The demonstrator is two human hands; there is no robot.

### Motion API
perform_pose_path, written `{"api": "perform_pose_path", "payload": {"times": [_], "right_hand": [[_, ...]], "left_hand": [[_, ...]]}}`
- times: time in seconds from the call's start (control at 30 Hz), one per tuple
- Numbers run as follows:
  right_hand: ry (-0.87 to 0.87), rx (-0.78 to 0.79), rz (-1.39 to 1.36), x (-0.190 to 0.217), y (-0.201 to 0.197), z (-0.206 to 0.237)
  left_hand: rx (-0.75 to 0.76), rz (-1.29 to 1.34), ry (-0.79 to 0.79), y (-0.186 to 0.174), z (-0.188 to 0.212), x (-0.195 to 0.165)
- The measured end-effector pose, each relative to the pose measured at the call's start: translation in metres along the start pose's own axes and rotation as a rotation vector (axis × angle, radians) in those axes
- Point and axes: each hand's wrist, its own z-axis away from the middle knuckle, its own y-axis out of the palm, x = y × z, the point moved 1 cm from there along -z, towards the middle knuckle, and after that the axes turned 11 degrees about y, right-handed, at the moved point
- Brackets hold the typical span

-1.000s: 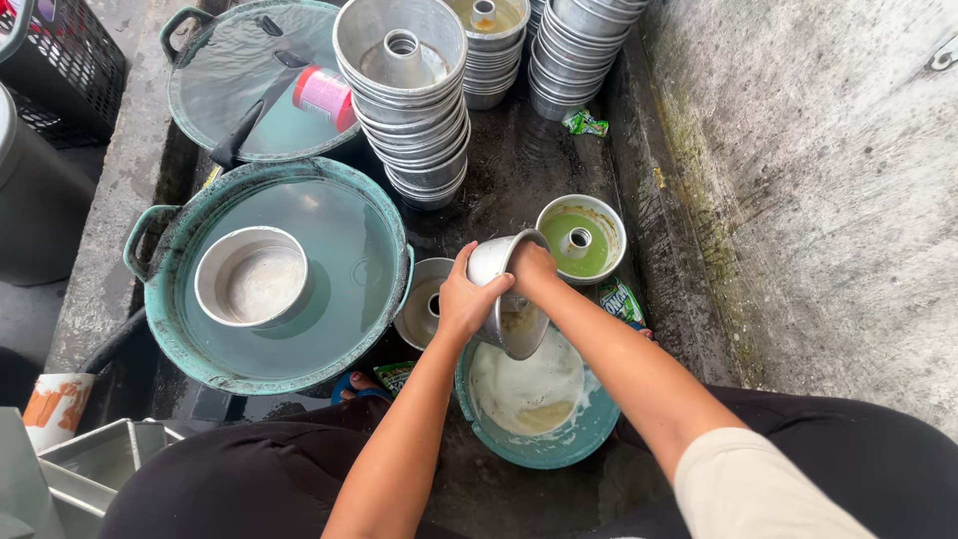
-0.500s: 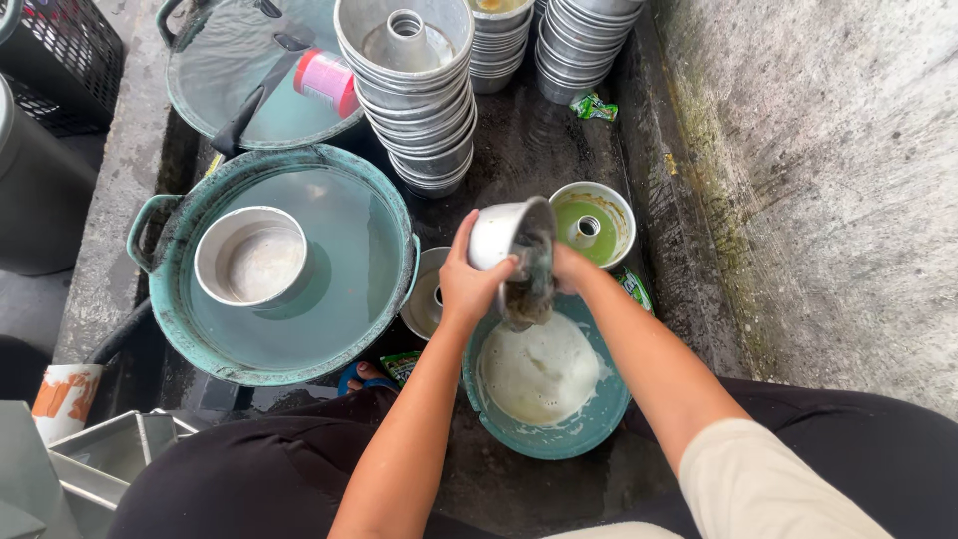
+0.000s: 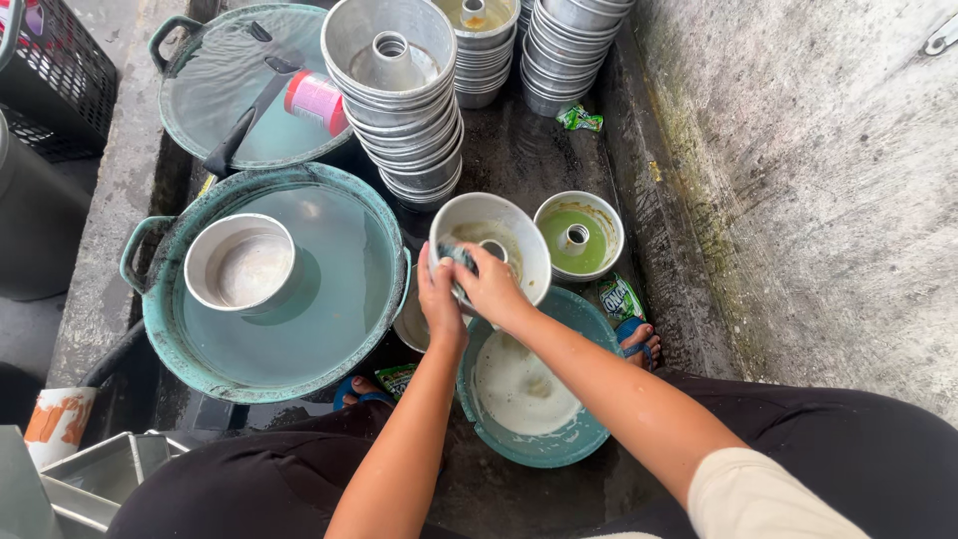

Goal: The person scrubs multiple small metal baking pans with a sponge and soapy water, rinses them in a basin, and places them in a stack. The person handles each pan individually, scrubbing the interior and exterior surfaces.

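My left hand (image 3: 437, 297) grips the near rim of a metal ring-shaped cake pan (image 3: 504, 232), tilted with its inside facing me. My right hand (image 3: 491, 284) presses a dark scrubbing sponge (image 3: 458, 256) against the pan's inner wall. Both hands are over a teal basin (image 3: 559, 451) holding soapy white water. Another ring pan (image 3: 579, 235) with green residue sits just to the right on the wet ground.
A large teal two-handled basin (image 3: 329, 329) of water at left holds a round metal pan (image 3: 239, 265). Behind it, another basin (image 3: 215, 100) holds a pink bottle and a dark ladle. Stacks of ring pans (image 3: 394, 90) stand at the back. A concrete wall (image 3: 818, 180) runs along the right.
The ring pan has been turned from side-on to facing me, and the right hand has moved inside it with the sponge. The view has shifted slightly.
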Motion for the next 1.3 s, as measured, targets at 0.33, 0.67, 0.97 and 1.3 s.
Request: {"api": "perform_pose_path", "payload": {"times": [0.33, 0.67, 0.97, 1.3], "right_hand": [[-0.469, 0.406, 0.742, -0.057, -0.055, -0.004], [-0.862, -0.316, 0.98, -0.107, -0.067, -0.039], [0.123, 0.202, -0.332, -0.098, 0.008, -0.012], [0.015, 0.848, 0.01, -0.054, -0.088, -0.029]], "left_hand": [[0.301, -0.145, -0.027, -0.018, -0.025, -0.036], [0.437, -0.13, -0.175, -0.008, -0.005, -0.007], [0.316, -0.153, 0.026, 0.008, 0.016, -0.005], [0.244, -0.431, 0.144, 0.006, -0.011, -0.009]]}}
